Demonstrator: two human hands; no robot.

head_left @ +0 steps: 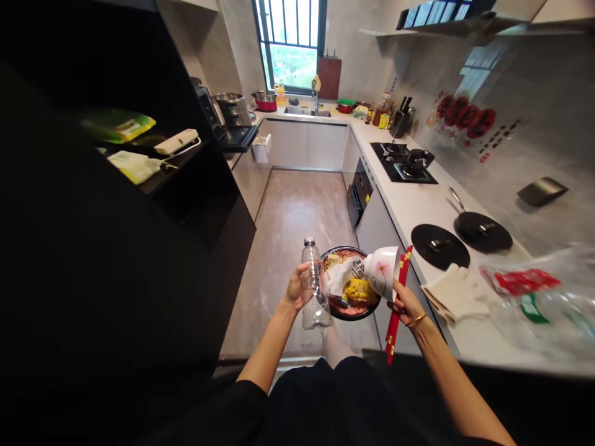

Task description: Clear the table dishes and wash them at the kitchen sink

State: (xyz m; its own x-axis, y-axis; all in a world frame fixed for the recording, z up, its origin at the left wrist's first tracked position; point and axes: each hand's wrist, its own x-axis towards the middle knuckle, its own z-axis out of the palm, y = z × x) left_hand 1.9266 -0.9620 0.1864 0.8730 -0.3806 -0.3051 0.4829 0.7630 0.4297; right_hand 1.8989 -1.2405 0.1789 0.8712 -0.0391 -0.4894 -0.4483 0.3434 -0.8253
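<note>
The left hand (297, 288) grips an empty bottle (312, 285); the right hand (405, 302) clasps a tilted cup (383, 271), 1 red chopstick packet (397, 306) and a bowl (351, 285), beside the tabletop's (418, 204) front edge. Levelling the bowl would guard against spills.

A narrow kitchen runs toward a barred window (290, 43) at the far end, where daylight and green foliage show through, and a sink (307, 111) sits below it. The floor (297, 217) is pale grey-brown tile between white lower cabinets (307, 145), with a white surface (418, 204) along the right carrying a black gas hob (404, 164). A tall dark cabinet (93, 217) fills the left side, and the right wall (511, 124) is glossy grey marble-patterned tile
</note>
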